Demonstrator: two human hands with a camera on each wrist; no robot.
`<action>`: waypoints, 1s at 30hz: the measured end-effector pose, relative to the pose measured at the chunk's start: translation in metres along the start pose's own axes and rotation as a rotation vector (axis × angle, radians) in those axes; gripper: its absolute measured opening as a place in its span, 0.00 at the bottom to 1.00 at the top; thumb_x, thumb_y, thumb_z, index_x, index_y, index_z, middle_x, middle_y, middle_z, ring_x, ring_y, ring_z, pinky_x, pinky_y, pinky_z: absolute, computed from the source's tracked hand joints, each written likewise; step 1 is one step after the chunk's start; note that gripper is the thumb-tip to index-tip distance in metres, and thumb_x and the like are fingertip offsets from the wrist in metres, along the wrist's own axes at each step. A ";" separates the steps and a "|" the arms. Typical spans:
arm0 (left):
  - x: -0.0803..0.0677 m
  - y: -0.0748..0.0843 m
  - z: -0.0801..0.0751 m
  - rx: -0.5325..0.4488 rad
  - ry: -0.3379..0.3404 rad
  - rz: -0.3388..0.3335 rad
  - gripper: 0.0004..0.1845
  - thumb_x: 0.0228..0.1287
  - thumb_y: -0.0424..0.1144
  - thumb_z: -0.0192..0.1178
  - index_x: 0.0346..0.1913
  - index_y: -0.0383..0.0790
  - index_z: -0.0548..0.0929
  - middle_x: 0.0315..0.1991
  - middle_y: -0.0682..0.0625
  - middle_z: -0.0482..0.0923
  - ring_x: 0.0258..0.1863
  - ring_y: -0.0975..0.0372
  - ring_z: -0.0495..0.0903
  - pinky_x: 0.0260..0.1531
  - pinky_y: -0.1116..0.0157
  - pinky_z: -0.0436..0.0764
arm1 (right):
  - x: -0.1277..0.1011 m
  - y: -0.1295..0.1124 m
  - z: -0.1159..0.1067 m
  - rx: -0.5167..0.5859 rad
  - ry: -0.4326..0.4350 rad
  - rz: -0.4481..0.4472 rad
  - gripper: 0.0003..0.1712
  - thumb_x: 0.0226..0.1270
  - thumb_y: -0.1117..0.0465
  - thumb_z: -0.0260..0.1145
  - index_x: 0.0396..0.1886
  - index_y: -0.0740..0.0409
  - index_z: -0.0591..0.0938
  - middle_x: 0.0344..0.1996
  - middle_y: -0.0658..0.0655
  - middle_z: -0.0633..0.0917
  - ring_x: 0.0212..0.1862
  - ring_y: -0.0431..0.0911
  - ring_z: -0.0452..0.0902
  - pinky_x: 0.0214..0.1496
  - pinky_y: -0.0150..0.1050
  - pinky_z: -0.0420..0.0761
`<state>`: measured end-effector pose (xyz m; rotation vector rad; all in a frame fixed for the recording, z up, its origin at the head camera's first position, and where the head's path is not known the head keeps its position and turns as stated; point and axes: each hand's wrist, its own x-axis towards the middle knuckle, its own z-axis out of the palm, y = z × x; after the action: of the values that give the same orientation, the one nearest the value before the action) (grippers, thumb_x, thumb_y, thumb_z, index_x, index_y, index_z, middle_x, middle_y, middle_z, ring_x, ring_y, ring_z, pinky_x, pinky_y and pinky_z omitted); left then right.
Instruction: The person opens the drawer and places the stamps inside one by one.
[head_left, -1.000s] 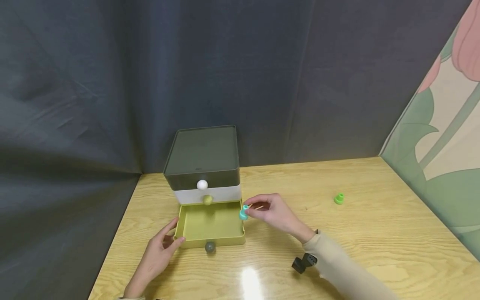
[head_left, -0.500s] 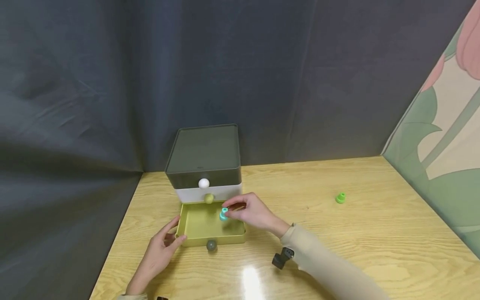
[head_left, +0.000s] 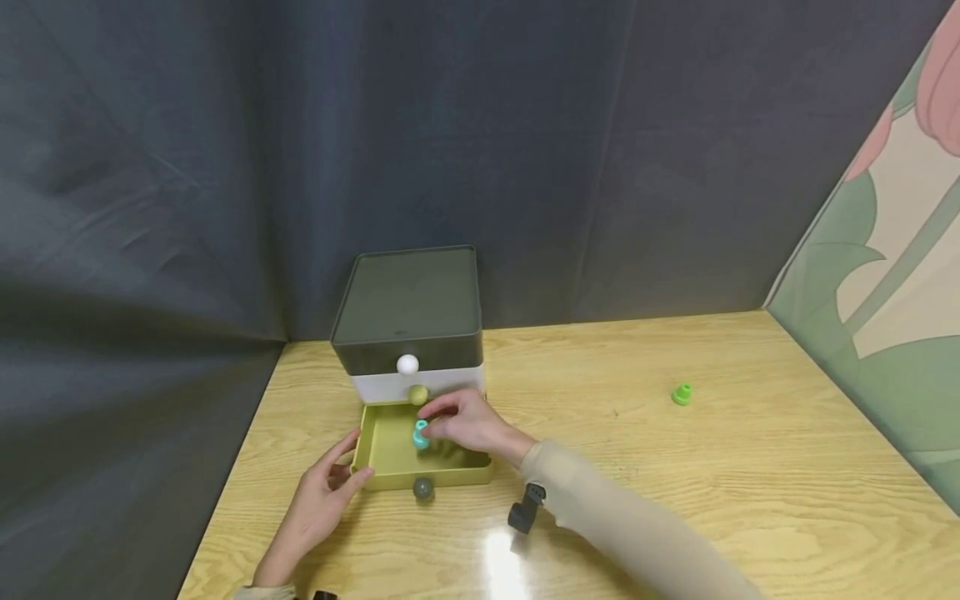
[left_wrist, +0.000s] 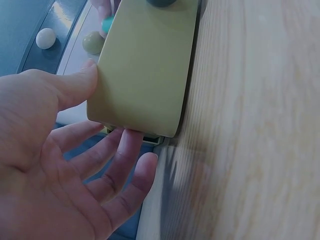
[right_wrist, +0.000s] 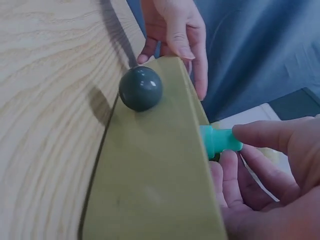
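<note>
Teal peg point(head_left: 421, 434) pinched in right hand point(head_left: 467, 423) fingertips low over the pulled-out yellow-green drawer point(head_left: 390, 471), left hand point(head_left: 322, 493) open-fingered against its corner; placing step, likely calling next for lowering to the floor and letting go.

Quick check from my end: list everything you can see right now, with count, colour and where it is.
drawer unit: 1, dark green top section over a white one, at the back of the table
open drawer: 1, yellow-green, pulled out at the bottom of the unit
knobs: 3; white on the top drawer, olive on the white drawer, dark grey on the open drawer's front
teal piece: 1, over the open drawer
green piece: 1, on the table far right
table: 1, light wood
left hand: fingers touching the open drawer's left front corner
right hand: pinching the teal piece
</note>
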<state>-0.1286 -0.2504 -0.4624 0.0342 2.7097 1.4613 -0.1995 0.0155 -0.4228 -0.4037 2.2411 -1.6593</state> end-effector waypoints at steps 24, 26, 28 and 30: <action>0.003 0.000 0.001 -0.024 0.003 0.010 0.37 0.74 0.43 0.68 0.81 0.44 0.68 0.76 0.40 0.72 0.48 0.61 0.79 0.36 0.69 0.79 | 0.022 0.013 0.028 -0.070 0.053 0.077 0.14 0.59 0.64 0.81 0.46 0.60 0.92 0.40 0.54 0.93 0.31 0.39 0.83 0.35 0.31 0.83; 0.002 -0.001 0.001 -0.026 0.002 0.004 0.37 0.74 0.44 0.68 0.82 0.44 0.68 0.76 0.40 0.72 0.47 0.61 0.79 0.36 0.69 0.79 | 0.019 0.012 0.028 -0.067 0.050 0.065 0.17 0.59 0.63 0.81 0.48 0.61 0.91 0.38 0.53 0.93 0.31 0.41 0.85 0.34 0.31 0.82; 0.001 -0.001 0.000 -0.026 0.001 -0.001 0.37 0.74 0.44 0.68 0.82 0.44 0.68 0.76 0.40 0.72 0.47 0.62 0.79 0.35 0.69 0.79 | 0.014 0.009 0.026 -0.068 0.048 0.041 0.18 0.60 0.63 0.81 0.50 0.62 0.91 0.36 0.54 0.93 0.32 0.44 0.87 0.32 0.32 0.81; 0.000 -0.002 0.000 -0.025 0.003 -0.004 0.37 0.74 0.44 0.68 0.82 0.44 0.68 0.76 0.40 0.72 0.46 0.63 0.79 0.35 0.69 0.79 | 0.008 0.006 0.022 -0.086 0.048 0.004 0.18 0.61 0.63 0.80 0.51 0.62 0.91 0.36 0.55 0.92 0.32 0.45 0.87 0.30 0.31 0.80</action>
<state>-0.1285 -0.2513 -0.4639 0.0252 2.6921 1.4945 -0.1973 -0.0050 -0.4356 -0.3845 2.3528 -1.5906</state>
